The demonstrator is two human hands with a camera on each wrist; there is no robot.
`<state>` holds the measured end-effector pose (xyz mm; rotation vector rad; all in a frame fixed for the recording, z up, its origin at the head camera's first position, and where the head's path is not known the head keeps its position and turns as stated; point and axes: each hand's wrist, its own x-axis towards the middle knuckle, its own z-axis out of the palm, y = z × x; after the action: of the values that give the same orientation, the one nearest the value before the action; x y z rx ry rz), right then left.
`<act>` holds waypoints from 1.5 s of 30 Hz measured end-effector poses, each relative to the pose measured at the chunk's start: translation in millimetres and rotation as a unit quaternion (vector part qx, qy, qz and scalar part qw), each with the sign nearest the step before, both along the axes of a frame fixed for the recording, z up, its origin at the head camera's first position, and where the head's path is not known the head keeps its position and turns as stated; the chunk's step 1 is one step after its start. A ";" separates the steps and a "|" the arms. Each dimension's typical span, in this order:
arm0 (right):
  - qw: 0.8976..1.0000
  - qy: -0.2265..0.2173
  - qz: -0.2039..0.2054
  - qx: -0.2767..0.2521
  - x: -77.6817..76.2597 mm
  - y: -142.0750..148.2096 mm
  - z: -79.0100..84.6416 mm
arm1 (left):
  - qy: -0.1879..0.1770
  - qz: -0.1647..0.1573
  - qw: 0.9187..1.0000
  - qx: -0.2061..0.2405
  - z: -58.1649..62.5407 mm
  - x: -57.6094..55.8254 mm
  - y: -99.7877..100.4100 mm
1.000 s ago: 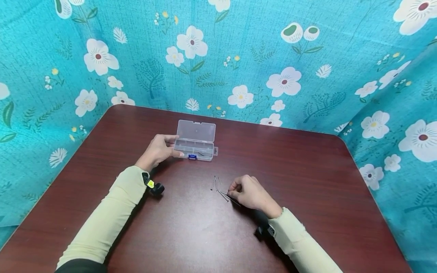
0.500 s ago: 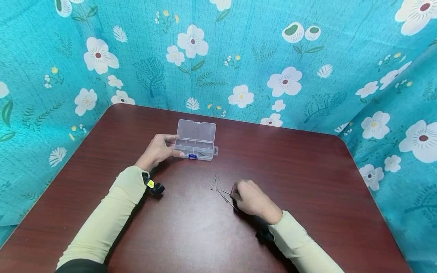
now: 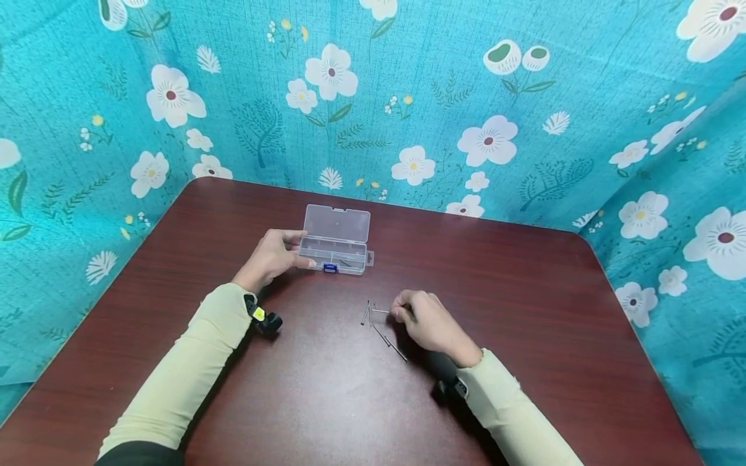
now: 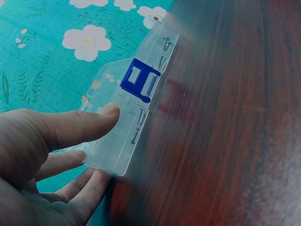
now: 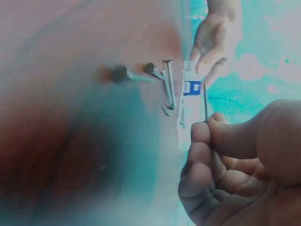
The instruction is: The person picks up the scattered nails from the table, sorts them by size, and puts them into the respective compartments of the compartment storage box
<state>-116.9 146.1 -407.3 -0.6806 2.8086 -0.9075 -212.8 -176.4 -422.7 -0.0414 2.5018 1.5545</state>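
Note:
A clear plastic compartment box [image 3: 337, 224] stands with its lid raised and its blue latch [image 4: 136, 81] facing front. My left hand [image 3: 271, 259] grips its left end, thumb on the front wall and fingers behind and under the end. In the left wrist view several nails [image 4: 140, 125] show through the wall in compartments on both sides of the latch. My right hand [image 3: 430, 322] pinches a thin nail [image 5: 205, 102] between thumb and index finger, its free end pointing left in the head view. Several loose nails [image 5: 169, 87] lie on the table beside that hand.
The dark red-brown wooden table [image 3: 280, 401] has rounded far corners. Behind it and at both sides hangs a turquoise floral cloth [image 3: 408, 97]. A hanging tab [image 3: 370, 259] sticks out at the box's right end.
My right hand has picked a nail from the lower part of the loose group and moved slightly away from me, towards the box. The left hand and box have stayed put.

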 end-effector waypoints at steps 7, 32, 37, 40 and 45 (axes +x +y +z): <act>0.999 -0.007 -0.030 -0.041 -14.6 -7.6 6.8 | 0.001 0.001 1.000 -0.006 -0.8 -0.4 0.4; 0.998 0.019 -0.041 -0.046 -62.0 -45.3 8.6 | 0.003 0.005 1.000 -0.003 -5.0 -1.0 0.6; 0.998 0.029 -0.051 -0.036 -75.2 -53.5 6.2 | 0.003 0.003 1.000 0.002 -3.9 -0.8 0.3; 0.998 0.026 -0.054 -0.029 -82.8 -58.3 4.7 | -0.002 0.003 1.000 -0.001 -1.5 0.0 0.6; 0.997 0.024 -0.069 -0.027 -94.2 -66.8 2.4 | -0.003 0.000 1.000 -0.011 1.4 -0.2 0.1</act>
<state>-211.1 79.3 -404.9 -0.5283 2.9136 -1.0064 -212.9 -176.4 -421.3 -0.0482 2.5149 1.5242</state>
